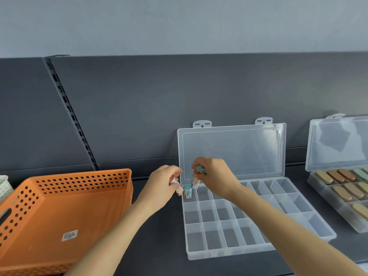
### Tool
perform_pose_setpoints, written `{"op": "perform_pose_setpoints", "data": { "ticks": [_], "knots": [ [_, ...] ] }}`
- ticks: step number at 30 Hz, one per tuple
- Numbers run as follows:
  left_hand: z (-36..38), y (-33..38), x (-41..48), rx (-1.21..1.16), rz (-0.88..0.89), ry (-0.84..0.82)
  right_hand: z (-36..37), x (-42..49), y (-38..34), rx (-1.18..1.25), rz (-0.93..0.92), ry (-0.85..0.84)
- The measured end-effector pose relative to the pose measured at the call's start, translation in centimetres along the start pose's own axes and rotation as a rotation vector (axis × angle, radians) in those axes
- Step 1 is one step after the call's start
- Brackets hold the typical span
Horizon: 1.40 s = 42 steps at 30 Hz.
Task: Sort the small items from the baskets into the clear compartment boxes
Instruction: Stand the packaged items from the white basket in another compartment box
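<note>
A clear compartment box (258, 232) lies open on the dark shelf, its lid leaning back against the wall. One small teal-capped item (187, 191) stands in the far left compartment. My left hand (162, 186) grips small labelled items, one peach-ended, just left of that corner. My right hand (216, 178) hovers over the same corner and pinches two small items (196, 181), one teal-topped. An orange perforated basket (59, 216) sits at the left, with only a sticker showing on its floor.
A second open clear box (338, 198) at the right holds several oblong tan, brown and green pieces. A white perforated basket (5, 188) peeks in at the far left. A slotted upright (73, 118) runs up the dark back panel.
</note>
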State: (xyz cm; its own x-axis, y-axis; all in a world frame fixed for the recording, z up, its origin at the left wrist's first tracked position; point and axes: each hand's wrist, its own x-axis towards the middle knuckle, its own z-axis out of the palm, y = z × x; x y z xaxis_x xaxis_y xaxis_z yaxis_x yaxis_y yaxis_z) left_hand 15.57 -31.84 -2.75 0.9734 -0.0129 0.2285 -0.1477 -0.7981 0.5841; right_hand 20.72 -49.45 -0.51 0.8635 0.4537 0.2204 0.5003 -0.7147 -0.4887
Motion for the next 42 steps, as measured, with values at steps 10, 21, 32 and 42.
{"op": "perform_pose_setpoints", "data": {
  "ticks": [10, 21, 32, 42],
  "knots": [
    [-0.4, -0.1, -0.3, 0.018, 0.031, 0.063, -0.1, -0.5, 0.7, 0.022, 0.013, 0.011],
    [0.5, 0.2, 0.2, -0.008, 0.018, 0.035, 1.9, -0.9, 3.5, -0.029, 0.102, -0.101],
    [0.3, 0.0, -0.2, -0.005, 0.027, 0.055, 0.4, -0.8, 4.2, 0.05, 0.1, 0.03],
    [0.0, -0.6, -0.2, 0.022, 0.003, 0.121, -0.2, -0.7, 1.3, 0.191, 0.073, 0.115]
  ]
}}
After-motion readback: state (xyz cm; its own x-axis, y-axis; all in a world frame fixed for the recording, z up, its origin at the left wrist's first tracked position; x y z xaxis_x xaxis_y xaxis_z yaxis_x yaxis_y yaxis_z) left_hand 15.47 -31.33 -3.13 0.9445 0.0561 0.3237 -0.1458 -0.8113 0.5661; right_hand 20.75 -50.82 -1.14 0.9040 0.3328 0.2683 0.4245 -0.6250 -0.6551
